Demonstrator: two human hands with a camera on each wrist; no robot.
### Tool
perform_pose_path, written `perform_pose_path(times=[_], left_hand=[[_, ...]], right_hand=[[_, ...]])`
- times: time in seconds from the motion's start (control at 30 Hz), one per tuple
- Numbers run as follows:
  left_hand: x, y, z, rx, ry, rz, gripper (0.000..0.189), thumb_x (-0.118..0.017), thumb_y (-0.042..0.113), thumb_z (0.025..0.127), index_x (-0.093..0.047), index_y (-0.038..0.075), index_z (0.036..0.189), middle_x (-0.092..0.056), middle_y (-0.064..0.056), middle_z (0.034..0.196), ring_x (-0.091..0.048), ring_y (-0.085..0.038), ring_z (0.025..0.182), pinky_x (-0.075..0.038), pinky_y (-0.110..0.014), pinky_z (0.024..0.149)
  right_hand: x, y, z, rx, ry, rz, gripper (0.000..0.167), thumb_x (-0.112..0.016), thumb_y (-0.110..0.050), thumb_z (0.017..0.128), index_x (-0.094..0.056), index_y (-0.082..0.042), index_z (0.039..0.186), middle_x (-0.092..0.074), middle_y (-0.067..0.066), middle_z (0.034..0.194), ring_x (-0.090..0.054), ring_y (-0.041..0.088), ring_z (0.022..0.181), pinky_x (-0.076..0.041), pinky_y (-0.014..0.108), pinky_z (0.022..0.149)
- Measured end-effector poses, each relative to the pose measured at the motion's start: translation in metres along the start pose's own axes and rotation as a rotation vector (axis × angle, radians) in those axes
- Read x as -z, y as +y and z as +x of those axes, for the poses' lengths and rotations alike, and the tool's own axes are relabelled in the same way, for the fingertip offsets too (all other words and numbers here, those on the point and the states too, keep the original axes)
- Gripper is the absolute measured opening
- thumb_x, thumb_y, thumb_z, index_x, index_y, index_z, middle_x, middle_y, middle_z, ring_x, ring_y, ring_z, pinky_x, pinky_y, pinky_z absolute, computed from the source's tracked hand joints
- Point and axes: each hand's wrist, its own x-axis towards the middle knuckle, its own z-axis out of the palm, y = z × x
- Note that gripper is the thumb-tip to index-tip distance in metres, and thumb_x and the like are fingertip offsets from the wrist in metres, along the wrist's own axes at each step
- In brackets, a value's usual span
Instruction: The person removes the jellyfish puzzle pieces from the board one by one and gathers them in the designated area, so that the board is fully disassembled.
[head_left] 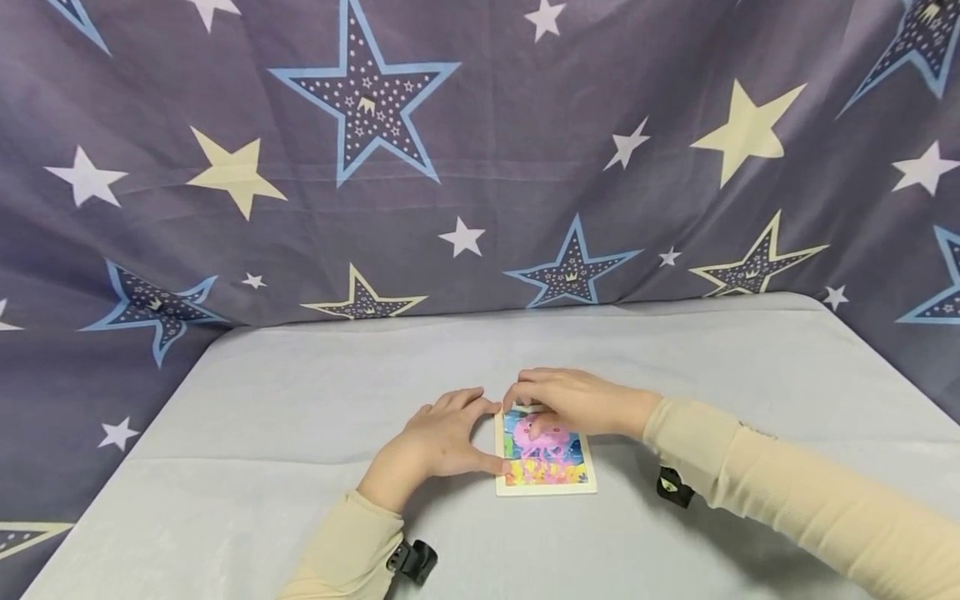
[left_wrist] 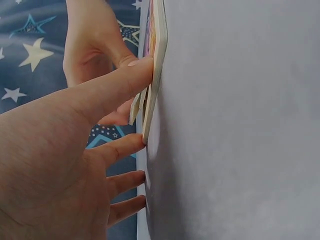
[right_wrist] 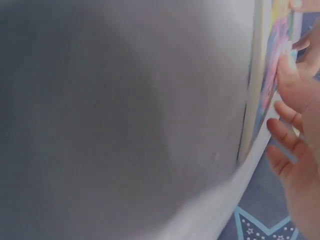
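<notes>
A small wooden jigsaw puzzle board (head_left: pixel 547 490) with a pink jellyfish picture lies flat on the table. My left hand (head_left: pixel 442 439) is at its left side, the thumb on the lower left border and the index fingertip at the upper left corner. From above, my right hand (head_left: pixel 581 402) reaches over the picture's upper part and pinches a puzzle piece (left_wrist: pixel 134 111) there. In the left wrist view that piece stands tilted, one end raised off the board. The right hand hides much of it in the head view.
Pale grey cloth covers the table (head_left: pixel 300 400). A dark curtain (head_left: pixel 480 167) with stars hangs behind the table's far edge and along its sides. Black wrist cameras sit at the left sleeve (head_left: pixel 352 542) and the right sleeve (head_left: pixel 787 475).
</notes>
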Motion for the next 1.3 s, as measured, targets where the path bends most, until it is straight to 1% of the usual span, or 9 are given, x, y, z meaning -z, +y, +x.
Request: perform_pose_path(times=[0.1, 0.2, 0.27, 0.37, 0.6, 0.8, 0.97, 1.13, 1.3], left_hand=[[0.001, 0.001, -0.001, 0.003, 0.001, 0.000, 0.083, -0.081, 0.059, 0.079, -0.055, 0.022, 0.149, -0.036, -0.010, 0.166, -0.030, -0.032, 0.155, -0.028, -0.063, 0.123], [0.001, 0.001, -0.001, 0.006, 0.000, -0.002, 0.083, -0.081, 0.058, 0.080, -0.054, 0.022, 0.149, -0.036, -0.010, 0.167, -0.030, -0.032, 0.155, -0.028, -0.063, 0.123], [0.002, 0.001, -0.001, 0.007, -0.002, -0.003, 0.083, -0.081, 0.058, 0.080, -0.054, 0.022, 0.150, -0.035, -0.010, 0.167, -0.029, -0.032, 0.156, -0.028, -0.063, 0.123], [0.003, 0.002, -0.001, 0.006, -0.002, 0.007, 0.084, -0.080, 0.059, 0.080, -0.053, 0.022, 0.151, -0.035, -0.010, 0.167, -0.029, -0.032, 0.155, -0.028, -0.064, 0.123], [0.003, 0.003, -0.003, 0.003, -0.006, 0.008, 0.085, -0.081, 0.058, 0.080, -0.053, 0.021, 0.151, -0.036, -0.010, 0.166, -0.031, -0.032, 0.155, -0.029, -0.063, 0.123], [0.001, 0.002, -0.003, 0.000, 0.002, 0.013, 0.085, -0.081, 0.058, 0.079, -0.053, 0.021, 0.151, -0.036, -0.010, 0.166, -0.032, -0.032, 0.154, -0.030, -0.062, 0.122], [0.000, 0.001, -0.003, -0.005, 0.001, 0.002, 0.084, -0.082, 0.057, 0.079, -0.054, 0.021, 0.150, -0.037, -0.010, 0.166, -0.032, -0.032, 0.154, -0.030, -0.063, 0.122], [0.001, 0.001, -0.003, -0.006, 0.007, 0.002, 0.084, -0.082, 0.057, 0.079, -0.054, 0.021, 0.149, -0.037, -0.010, 0.166, -0.032, -0.032, 0.154, -0.031, -0.063, 0.122], [0.001, 0.001, -0.002, -0.002, 0.007, 0.005, 0.083, -0.082, 0.057, 0.079, -0.054, 0.022, 0.150, -0.037, -0.009, 0.166, -0.032, -0.032, 0.154, -0.031, -0.061, 0.122]], right_hand=[[-0.002, -0.006, 0.000, -0.111, 0.033, 0.086, 0.029, -0.077, -0.024, 0.094, -0.071, -0.015, 0.121, -0.061, -0.006, 0.100, -0.055, 0.007, 0.086, -0.052, 0.025, 0.079], [-0.005, -0.011, 0.002, -0.205, 0.074, 0.147, 0.025, -0.078, -0.022, 0.094, -0.075, -0.011, 0.116, -0.060, -0.007, 0.094, -0.052, 0.006, 0.080, -0.049, 0.022, 0.074], [-0.006, -0.014, 0.003, -0.251, 0.096, 0.169, 0.022, -0.079, -0.019, 0.093, -0.076, -0.010, 0.113, -0.060, -0.007, 0.091, -0.051, 0.007, 0.077, -0.047, 0.021, 0.072], [-0.008, -0.019, 0.005, -0.295, 0.119, 0.185, 0.020, -0.081, -0.018, 0.091, -0.077, -0.008, 0.108, -0.060, -0.005, 0.089, -0.050, 0.006, 0.075, -0.046, 0.021, 0.070], [-0.011, -0.025, 0.008, -0.333, 0.168, 0.190, 0.021, -0.087, -0.016, 0.084, -0.072, -0.008, 0.097, -0.060, -0.002, 0.085, -0.053, 0.008, 0.077, -0.048, 0.022, 0.072], [-0.012, -0.025, 0.009, -0.362, 0.161, 0.207, 0.024, -0.088, -0.016, 0.084, -0.069, -0.009, 0.097, -0.062, -0.002, 0.087, -0.055, 0.008, 0.079, -0.050, 0.023, 0.074], [-0.012, -0.025, 0.009, -0.387, 0.154, 0.250, 0.024, -0.088, -0.016, 0.084, -0.067, -0.011, 0.094, -0.064, -0.004, 0.083, -0.055, 0.008, 0.077, -0.050, 0.024, 0.073], [-0.008, -0.021, 0.009, -0.412, 0.157, 0.362, 0.017, -0.083, -0.011, 0.088, -0.066, -0.011, 0.091, -0.066, -0.002, 0.083, -0.057, 0.010, 0.077, -0.051, 0.026, 0.076], [-0.007, -0.011, 0.007, -0.394, 0.177, 0.473, 0.008, -0.076, -0.008, 0.094, -0.068, -0.007, 0.091, -0.070, 0.001, 0.084, -0.060, 0.009, 0.077, -0.053, 0.026, 0.078]])
